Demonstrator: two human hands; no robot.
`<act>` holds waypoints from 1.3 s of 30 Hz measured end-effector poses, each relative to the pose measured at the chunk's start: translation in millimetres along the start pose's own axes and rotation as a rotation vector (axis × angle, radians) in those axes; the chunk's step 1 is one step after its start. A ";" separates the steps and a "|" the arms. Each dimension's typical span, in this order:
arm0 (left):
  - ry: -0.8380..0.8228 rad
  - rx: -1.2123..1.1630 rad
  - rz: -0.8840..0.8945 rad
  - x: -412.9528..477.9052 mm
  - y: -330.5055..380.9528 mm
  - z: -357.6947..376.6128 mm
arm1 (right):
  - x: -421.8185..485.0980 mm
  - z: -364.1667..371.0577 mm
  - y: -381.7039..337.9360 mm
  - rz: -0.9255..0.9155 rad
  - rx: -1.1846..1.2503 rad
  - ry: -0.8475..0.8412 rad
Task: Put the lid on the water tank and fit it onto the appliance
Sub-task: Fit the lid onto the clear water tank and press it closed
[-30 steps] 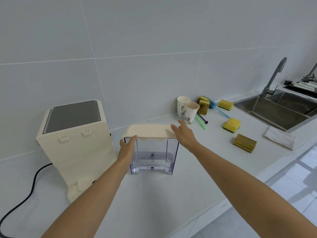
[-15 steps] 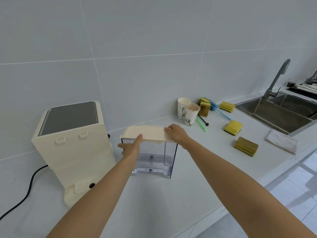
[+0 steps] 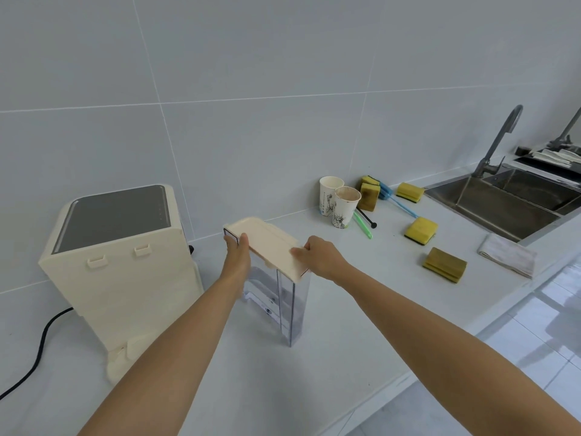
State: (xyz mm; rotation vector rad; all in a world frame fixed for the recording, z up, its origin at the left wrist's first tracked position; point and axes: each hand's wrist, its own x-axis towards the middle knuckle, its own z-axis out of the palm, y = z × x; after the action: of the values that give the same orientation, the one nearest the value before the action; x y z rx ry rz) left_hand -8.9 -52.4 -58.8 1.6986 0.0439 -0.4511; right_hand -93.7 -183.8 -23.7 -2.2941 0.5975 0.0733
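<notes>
A clear plastic water tank (image 3: 287,305) stands on the white counter, turned with one corner toward me. A cream lid (image 3: 267,243) lies on top of it. My left hand (image 3: 237,254) grips the tank's left end just under the lid. My right hand (image 3: 322,258) holds the lid's right end, fingers over its edge. The cream appliance (image 3: 121,267) with a dark top panel stands to the left, its back with two small hooks facing me and a foot at its base.
Behind the tank stand two paper cups (image 3: 341,204), with several yellow sponges (image 3: 420,231), a blue brush (image 3: 397,201) and a green stick nearby. A steel sink (image 3: 509,202) with tap and a folded cloth (image 3: 506,254) lie at right. A black cable (image 3: 37,350) trails left.
The lidded tank has been turned from broadside to corner-on and shifted slightly toward me. Both hands stayed on its ends, and my right hand's fingers closed over the lid edge.
</notes>
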 end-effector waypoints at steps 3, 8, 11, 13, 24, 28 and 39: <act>-0.022 -0.094 -0.022 6.2 4.2 0.6 | -6.2 3.8 -1.1 -0.021 -0.036 0.004; -0.059 -0.150 -0.028 10.6 9.6 3.0 | -14.7 9.5 -5.0 -0.028 -0.036 -0.008; -0.074 -0.120 -0.008 9.1 15.3 3.3 | -17.4 8.5 -6.7 -0.041 -0.021 -0.038; -0.074 -0.075 -0.001 10.0 17.3 1.3 | -17.2 4.8 -7.2 -0.047 -0.046 -0.059; 0.042 0.546 0.502 -35.9 27.6 12.3 | 23.0 -18.4 -24.2 -0.224 -0.145 0.064; 0.080 0.919 0.410 -39.6 21.1 28.1 | 37.2 -19.7 -46.0 -0.297 -0.146 -0.007; 0.136 0.915 0.281 -49.0 8.8 40.8 | 56.2 7.1 -58.2 -0.306 -0.331 -0.238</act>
State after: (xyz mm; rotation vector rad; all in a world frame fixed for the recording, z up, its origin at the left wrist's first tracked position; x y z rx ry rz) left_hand -62.6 -82.2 -39.3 2.5832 -0.3480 -0.1309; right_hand -17.2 -165.7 -3.1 -2.6187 0.1135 0.3124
